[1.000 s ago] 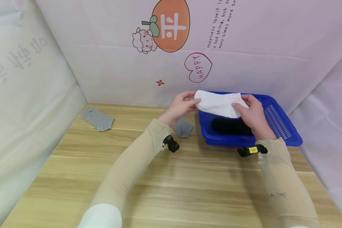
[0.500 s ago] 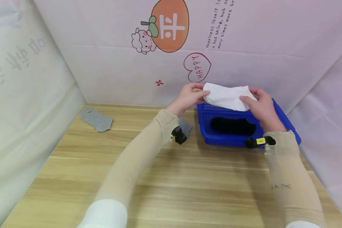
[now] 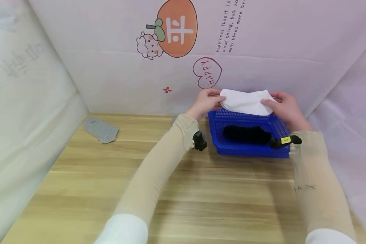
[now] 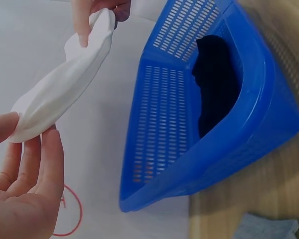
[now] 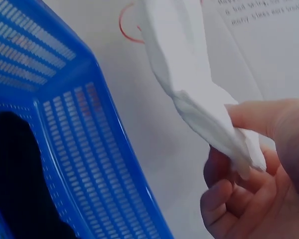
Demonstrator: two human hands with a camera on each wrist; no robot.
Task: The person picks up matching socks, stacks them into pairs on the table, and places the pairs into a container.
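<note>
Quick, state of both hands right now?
Left hand: holding, pinching one end of the white sock between thumb and fingers.
Right hand: holding, pinching the other end of the same sock.

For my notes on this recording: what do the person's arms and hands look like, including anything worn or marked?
The left hand and right hand are bare. Beige fabric sleeves cover both forearms, with white fabric sleeves farther up. Each wrist wears a small black device; the right one carries a yellow rectangular label. Dark lettering marks the right beige sleeve.
</note>
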